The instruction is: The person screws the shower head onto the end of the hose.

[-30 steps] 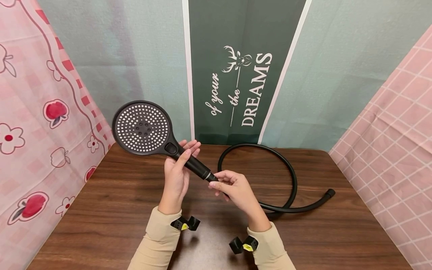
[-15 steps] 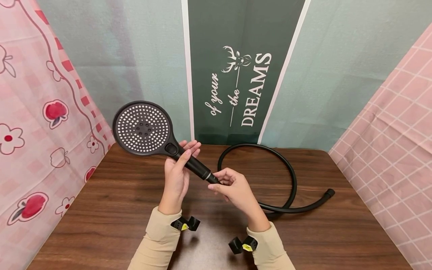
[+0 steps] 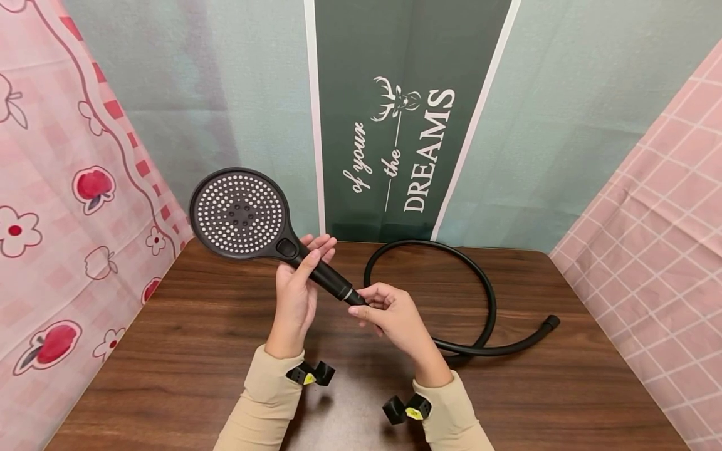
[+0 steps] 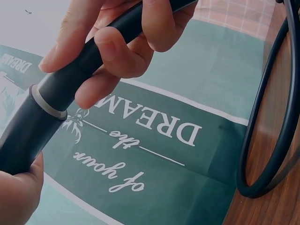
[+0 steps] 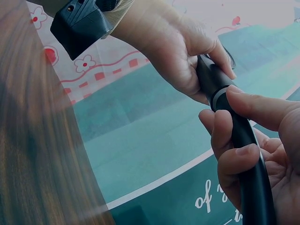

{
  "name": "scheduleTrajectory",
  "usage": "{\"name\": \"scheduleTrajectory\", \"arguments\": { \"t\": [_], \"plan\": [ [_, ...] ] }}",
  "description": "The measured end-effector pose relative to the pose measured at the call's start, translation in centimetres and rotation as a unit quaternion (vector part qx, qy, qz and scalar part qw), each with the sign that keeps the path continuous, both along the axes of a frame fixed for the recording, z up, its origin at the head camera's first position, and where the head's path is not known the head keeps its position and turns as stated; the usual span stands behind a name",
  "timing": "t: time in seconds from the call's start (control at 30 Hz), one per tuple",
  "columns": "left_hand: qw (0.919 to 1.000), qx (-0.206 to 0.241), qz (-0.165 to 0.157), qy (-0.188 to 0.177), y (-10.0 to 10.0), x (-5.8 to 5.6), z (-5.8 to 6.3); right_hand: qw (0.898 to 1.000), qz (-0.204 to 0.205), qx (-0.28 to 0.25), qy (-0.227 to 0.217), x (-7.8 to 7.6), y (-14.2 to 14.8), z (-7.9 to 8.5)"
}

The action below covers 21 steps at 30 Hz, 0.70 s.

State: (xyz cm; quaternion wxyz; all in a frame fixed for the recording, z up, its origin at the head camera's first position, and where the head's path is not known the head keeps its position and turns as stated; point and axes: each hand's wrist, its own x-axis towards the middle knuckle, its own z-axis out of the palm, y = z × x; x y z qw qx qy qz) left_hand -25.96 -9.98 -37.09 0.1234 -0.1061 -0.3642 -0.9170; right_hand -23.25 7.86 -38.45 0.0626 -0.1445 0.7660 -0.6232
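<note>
A black hand shower head [image 3: 239,214], its round face dotted with white nozzles, is raised above the table and tilted up to the left. My left hand [image 3: 296,291] grips its handle [image 3: 324,275], thumb on top and fingertips showing behind. At the handle's lower end, my right hand [image 3: 395,316] pinches the end of a black hose [image 3: 491,300] between thumb and fingers. Seen from the left wrist, the hose's smooth end sleeve [image 4: 58,91] meets the handle at a pale ring [image 4: 47,103]. In the right wrist view, right fingers [image 5: 239,161] wrap the hose below that joint.
Beyond my right hand the hose lies in a loop on the brown wooden table [image 3: 186,363], its other end fitting [image 3: 551,322] pointing right. A green printed cloth [image 3: 406,156] hangs behind the table; pink cloths [image 3: 665,250] stand at both sides.
My right thumb and fingers shift slightly about the hose end, loosening and closing again. The shower head moves a touch to the right; the left hand keeps its grip.
</note>
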Motion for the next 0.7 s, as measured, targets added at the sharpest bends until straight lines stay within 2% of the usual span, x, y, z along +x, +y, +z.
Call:
{"name": "scheduleTrajectory", "arguments": {
  "t": [0.7],
  "plan": [
    [1.0, 0.002, 0.0, 0.002, 0.04, -0.01, -0.02, 1.0, 0.011, -0.003, 0.0, -0.08, 0.13, -0.05]
  ]
}}
